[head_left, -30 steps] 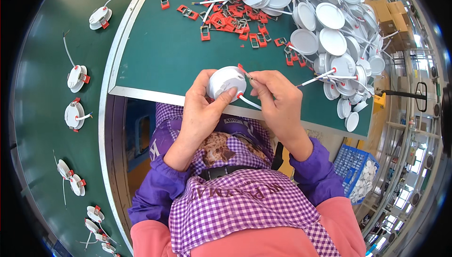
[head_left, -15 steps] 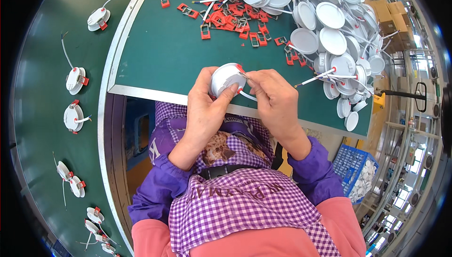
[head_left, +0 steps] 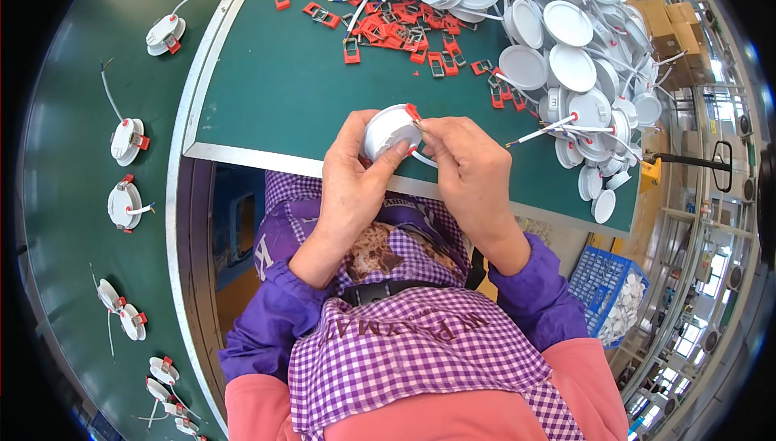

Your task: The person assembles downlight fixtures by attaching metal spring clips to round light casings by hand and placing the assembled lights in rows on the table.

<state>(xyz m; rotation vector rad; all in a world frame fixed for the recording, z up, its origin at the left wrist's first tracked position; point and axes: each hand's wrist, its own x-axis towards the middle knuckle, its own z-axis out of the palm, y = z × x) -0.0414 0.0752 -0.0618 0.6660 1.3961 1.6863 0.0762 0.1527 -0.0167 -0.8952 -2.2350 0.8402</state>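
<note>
- Fixture, round, white plastic [head_left: 390,128], mid-frame, held up near the front edge of the metal-edged green bench [head_left: 267,109].
- Left hand [head_left: 352,168]: thumb pressed on fixture, fingers curled round its rim; probably a steadying grip.
- Right hand [head_left: 471,160]: thumb and forefinger together, apparently pinching the small red plastic-and-metal clip [head_left: 412,112] at the fixture's upper-right rim.
- Loose red-and-metal clips [head_left: 392,35], top centre; heap of white round fixtures [head_left: 572,69], upper right, cropped above. Presumably set within reach.
- Hidden: left fingertips; white cable's [head_left: 422,158] far end, behind right hand. Clip's metal part hard to make out.
</note>
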